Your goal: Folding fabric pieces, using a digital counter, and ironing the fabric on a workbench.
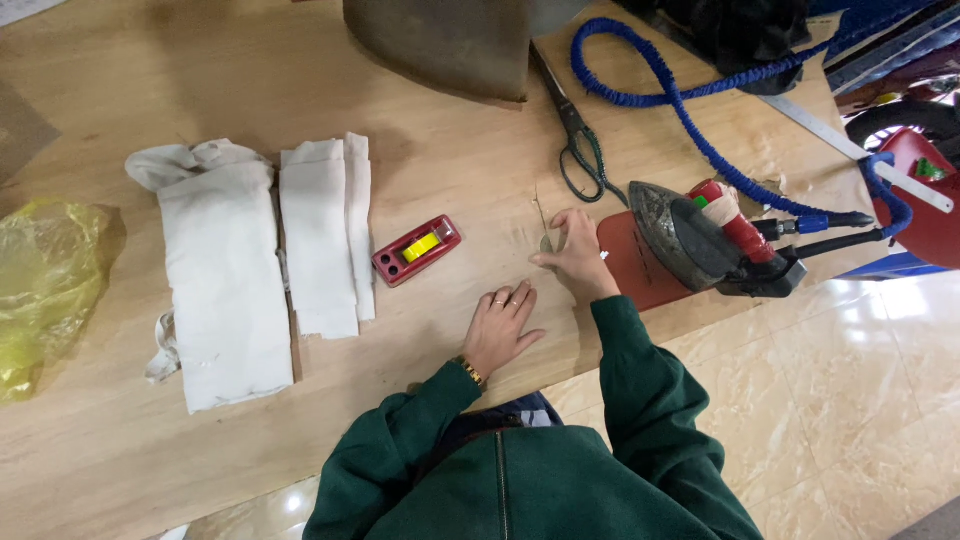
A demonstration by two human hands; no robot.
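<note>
While the left hand (pixel 500 325) lies flat and empty on the table (pixel 120 470), fingers spread and palm down, the right hand (pixel 575 255) is cupped over something small and greyish just beside the red mat (pixel 630 265). Whether the fingers truly pinch it or only rest on it, I cannot tell; the thing is mostly hidden under them.

Here's the worry: the iron (pixel 700 240) sits tipped on that mat, its soleplate facing the right hand and very near it. If it is hot, a small drift of the knuckles to the right could mean a burn. The sleeve (pixel 630 370) passes close to the mat's edge too.

The blue hose (pixel 690 120) loops from the back of the table to the iron's rear. A snag on it, or a tug from an elbow, could tip the iron off the mat, and the table edge is near on that side, with tiled floor below.

The scissors (pixel 580 145) lie just beyond the right hand, handles towards it, blades away; a blind reach forward is a lesser risk.

Well apart to the left sit the red-and-yellow holder (pixel 416 250), the folded white cloths (pixel 325 235) and the yellow bag (pixel 45 285), none touched by either hand.
</note>
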